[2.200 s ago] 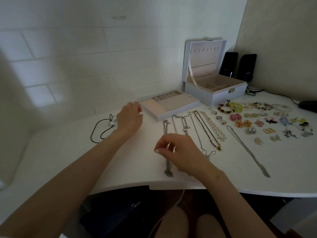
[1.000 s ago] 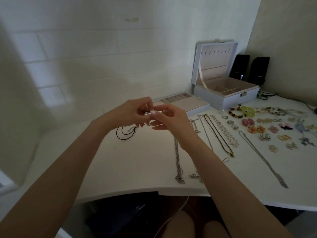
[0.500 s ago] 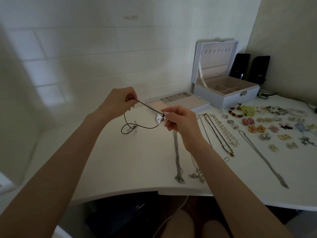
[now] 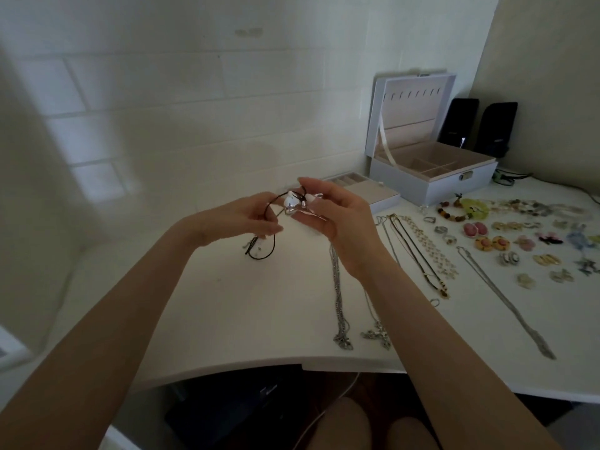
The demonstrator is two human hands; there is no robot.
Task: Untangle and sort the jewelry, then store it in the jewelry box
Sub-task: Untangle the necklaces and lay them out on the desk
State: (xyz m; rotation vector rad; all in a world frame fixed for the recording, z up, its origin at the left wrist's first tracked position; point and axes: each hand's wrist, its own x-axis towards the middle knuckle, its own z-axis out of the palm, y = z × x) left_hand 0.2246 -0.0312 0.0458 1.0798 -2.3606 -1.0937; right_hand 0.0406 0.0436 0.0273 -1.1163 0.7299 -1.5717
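Up above the smooth white table (image 4: 227,303), the right hand (image 4: 341,219) curls its fingertips round a glossy, lumpy silver pendant (image 4: 290,204), while the left hand (image 4: 240,219) pinches the thin black cord (image 4: 259,248) it hangs on, the cord's slack looping below that palm. Just right lie straight metal chains (image 4: 339,300); farther back stands the open, pale-lined jewelry box (image 4: 431,186)
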